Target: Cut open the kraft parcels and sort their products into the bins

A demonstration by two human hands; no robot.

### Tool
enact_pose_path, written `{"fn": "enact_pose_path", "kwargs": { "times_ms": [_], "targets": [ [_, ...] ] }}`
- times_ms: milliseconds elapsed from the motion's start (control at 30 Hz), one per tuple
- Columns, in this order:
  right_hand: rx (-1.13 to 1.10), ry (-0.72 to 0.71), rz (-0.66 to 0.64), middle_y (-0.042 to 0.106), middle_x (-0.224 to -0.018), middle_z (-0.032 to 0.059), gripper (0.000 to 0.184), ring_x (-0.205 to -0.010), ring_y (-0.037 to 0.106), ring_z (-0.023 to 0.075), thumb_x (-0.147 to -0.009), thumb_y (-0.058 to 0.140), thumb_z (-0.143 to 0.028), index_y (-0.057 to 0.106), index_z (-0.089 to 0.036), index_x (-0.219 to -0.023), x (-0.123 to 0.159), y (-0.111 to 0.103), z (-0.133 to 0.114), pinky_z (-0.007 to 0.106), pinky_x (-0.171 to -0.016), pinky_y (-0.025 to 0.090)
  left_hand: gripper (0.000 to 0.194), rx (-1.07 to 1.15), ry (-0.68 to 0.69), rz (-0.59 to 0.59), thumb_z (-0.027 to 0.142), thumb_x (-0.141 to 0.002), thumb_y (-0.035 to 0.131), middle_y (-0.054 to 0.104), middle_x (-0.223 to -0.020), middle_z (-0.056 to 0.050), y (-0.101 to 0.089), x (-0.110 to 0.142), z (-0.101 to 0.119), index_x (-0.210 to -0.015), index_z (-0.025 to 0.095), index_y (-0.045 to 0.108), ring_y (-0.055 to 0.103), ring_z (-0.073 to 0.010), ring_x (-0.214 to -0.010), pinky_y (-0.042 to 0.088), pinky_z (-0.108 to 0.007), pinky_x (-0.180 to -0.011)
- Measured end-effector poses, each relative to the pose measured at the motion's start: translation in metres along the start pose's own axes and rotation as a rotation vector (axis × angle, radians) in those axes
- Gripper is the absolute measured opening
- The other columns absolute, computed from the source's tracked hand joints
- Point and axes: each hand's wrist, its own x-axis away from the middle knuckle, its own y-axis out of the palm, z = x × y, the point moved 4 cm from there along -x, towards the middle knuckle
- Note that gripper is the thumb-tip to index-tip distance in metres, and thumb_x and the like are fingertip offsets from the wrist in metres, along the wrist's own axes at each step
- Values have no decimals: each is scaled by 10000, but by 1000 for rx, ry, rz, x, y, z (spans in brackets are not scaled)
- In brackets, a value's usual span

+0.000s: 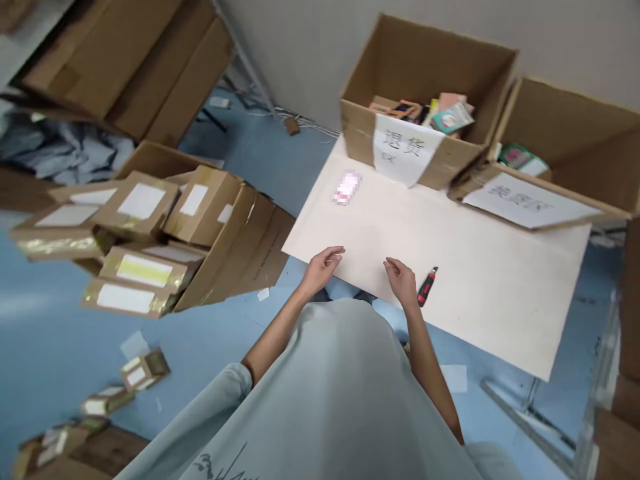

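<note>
My left hand [321, 271] is at the near edge of the white table [480, 280], fingers stretched loosely forward and holding nothing. Across a small gap, my right hand [402, 280] also rests by the edge, its fingers slightly bent with nothing in them. Just right of that hand lies a black and red utility knife [427, 287], apart from the fingers, with its tip pointing away from me. Farther back on the table's left side is a blurred-out pinkish-white item [347, 187], whose kind I cannot make out.
Two open cardboard boxes with paper signs stand at the back: the left box [357, 140] holds several small packages, the right box [595, 160] a few. A large carton [240, 247] full of parcels is on my left. Small parcels [145, 370] lie on the blue floor.
</note>
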Motion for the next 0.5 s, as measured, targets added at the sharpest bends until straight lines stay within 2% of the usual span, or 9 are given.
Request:
{"fn": "enact_pose_path", "kwargs": {
  "times_ms": [100,200,333,500],
  "targets": [
    [30,-59,-118,861,-1337,140,532,-1266,816,356,-1001,651,-659,837,-242,-1272,-6,48,-36,565,-1177,620,561,102,-8,133,620,-1013,692,785,-1474,-181,-50,13,-17,-1383,202,747,775,-317,-1329,582,-524,-1217],
    [79,-119,-220,865,-1324,129,519,-1239,820,354,-1002,656,-662,842,-255,-1266,-10,107,-71,577,-1182,613,585,188,-24,247,638,-1003,701,783,-1478,-184,-108,28,-39,-1389,200,742,767,-324,-1352,582,-522,-1219],
    [125,-181,-323,862,-1334,133,519,-1244,813,354,-1012,652,-659,840,-246,-1265,-14,199,-118,582,-1188,606,574,236,-56,365,649,-996,700,792,-1466,-170,-192,53,-78,-1368,215,755,771,-324,-1345,592,-509,-1211],
    [183,-255,-468,868,-1313,137,538,-1243,819,355,-1005,655,-675,839,-242,-1265,-15,326,-168,555,-1165,622,548,263,-97,528,656,-992,688,805,-1449,-147,-299,83,-131,-1338,237,766,779,-329,-1324,597,-530,-1202]
  ]
}}
